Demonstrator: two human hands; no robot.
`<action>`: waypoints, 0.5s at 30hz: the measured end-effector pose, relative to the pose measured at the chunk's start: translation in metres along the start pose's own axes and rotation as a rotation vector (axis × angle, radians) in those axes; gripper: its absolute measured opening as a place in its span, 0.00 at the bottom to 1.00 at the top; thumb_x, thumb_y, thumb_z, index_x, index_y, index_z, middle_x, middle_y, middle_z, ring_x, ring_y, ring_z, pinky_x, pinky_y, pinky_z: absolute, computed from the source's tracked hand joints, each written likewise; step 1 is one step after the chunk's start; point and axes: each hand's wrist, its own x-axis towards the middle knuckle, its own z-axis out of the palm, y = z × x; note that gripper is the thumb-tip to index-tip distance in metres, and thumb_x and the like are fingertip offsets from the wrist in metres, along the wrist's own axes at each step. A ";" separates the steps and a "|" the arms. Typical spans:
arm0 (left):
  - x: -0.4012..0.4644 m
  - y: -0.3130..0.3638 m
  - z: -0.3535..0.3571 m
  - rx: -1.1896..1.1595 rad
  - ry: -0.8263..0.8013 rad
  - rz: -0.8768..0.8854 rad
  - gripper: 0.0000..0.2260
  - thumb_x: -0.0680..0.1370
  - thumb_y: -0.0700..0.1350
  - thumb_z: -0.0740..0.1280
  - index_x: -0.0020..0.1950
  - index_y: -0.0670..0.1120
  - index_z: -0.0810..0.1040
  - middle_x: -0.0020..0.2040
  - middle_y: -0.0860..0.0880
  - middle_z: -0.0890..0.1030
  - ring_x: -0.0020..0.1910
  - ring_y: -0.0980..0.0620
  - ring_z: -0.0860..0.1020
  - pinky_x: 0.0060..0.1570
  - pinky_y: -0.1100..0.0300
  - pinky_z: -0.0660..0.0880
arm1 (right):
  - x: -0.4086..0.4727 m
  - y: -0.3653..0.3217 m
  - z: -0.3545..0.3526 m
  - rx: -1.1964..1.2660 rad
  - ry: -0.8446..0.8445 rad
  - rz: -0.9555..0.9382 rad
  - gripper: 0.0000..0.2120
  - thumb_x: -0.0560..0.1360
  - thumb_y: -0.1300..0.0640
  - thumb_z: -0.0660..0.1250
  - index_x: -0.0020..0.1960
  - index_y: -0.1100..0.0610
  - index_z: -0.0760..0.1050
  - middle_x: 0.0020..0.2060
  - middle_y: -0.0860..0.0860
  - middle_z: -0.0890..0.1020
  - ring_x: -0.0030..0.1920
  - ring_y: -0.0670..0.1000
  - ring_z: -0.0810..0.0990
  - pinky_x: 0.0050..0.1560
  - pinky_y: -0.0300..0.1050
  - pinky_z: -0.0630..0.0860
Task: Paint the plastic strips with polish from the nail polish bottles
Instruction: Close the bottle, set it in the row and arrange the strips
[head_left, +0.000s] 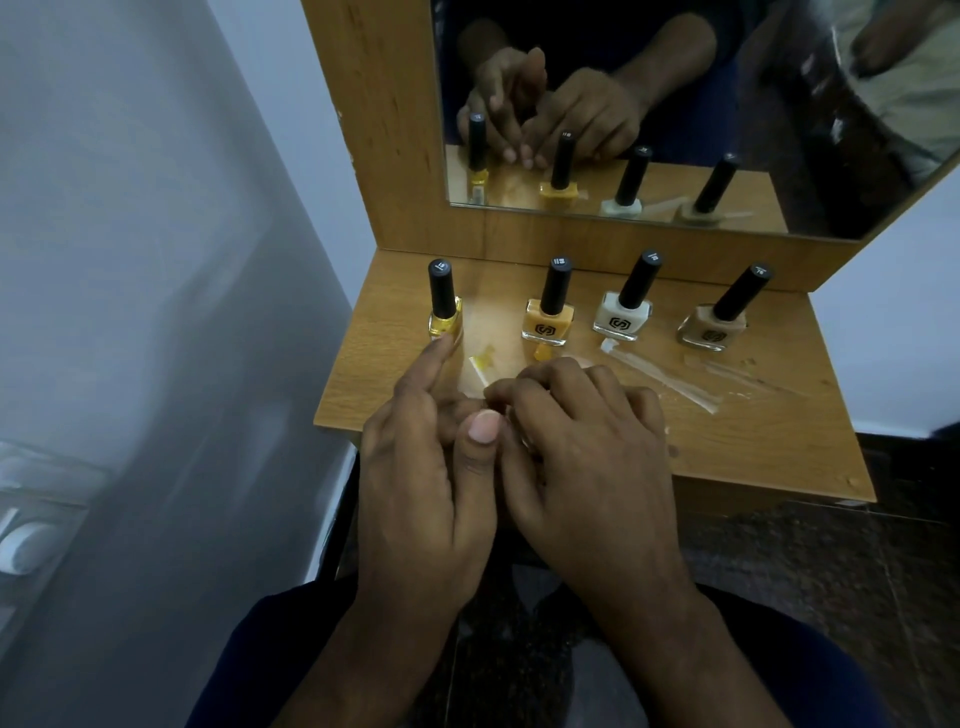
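strips: clear strips (660, 382) lying flat on the table (753, 441) in front of the bottles, one (480, 370) with a yellow smear sitting just ahead of the hands
bottles: four capped, standing in a row near the mirror (675, 104) — yellow (444, 312), orange (549, 314), white (623, 312), tan (714, 325)
left hand (421, 457): index finger pointing out, its tip reaching beside the yellow bottle; thumb lying against the right hand
right hand (576, 441): fingers curling together; cannot tell what they are holding
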 end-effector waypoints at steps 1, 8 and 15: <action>0.001 0.000 -0.001 -0.017 0.013 -0.024 0.25 0.84 0.63 0.55 0.77 0.52 0.66 0.56 0.56 0.84 0.60 0.50 0.82 0.57 0.43 0.78 | 0.000 0.000 0.000 -0.009 -0.017 0.011 0.14 0.81 0.45 0.59 0.61 0.48 0.79 0.56 0.46 0.79 0.56 0.51 0.76 0.52 0.47 0.63; 0.009 -0.002 -0.006 0.027 0.123 -0.025 0.13 0.85 0.55 0.60 0.68 0.54 0.72 0.52 0.57 0.82 0.51 0.51 0.82 0.45 0.43 0.78 | 0.003 0.001 0.004 -0.003 -0.044 0.045 0.11 0.79 0.45 0.62 0.58 0.46 0.78 0.56 0.45 0.77 0.56 0.50 0.74 0.52 0.47 0.63; 0.041 -0.015 -0.008 0.176 0.043 -0.146 0.15 0.82 0.50 0.69 0.67 0.47 0.74 0.62 0.52 0.78 0.62 0.54 0.76 0.57 0.53 0.76 | 0.007 0.002 0.008 0.044 0.008 0.034 0.10 0.79 0.50 0.63 0.54 0.48 0.82 0.53 0.45 0.81 0.55 0.48 0.78 0.56 0.44 0.61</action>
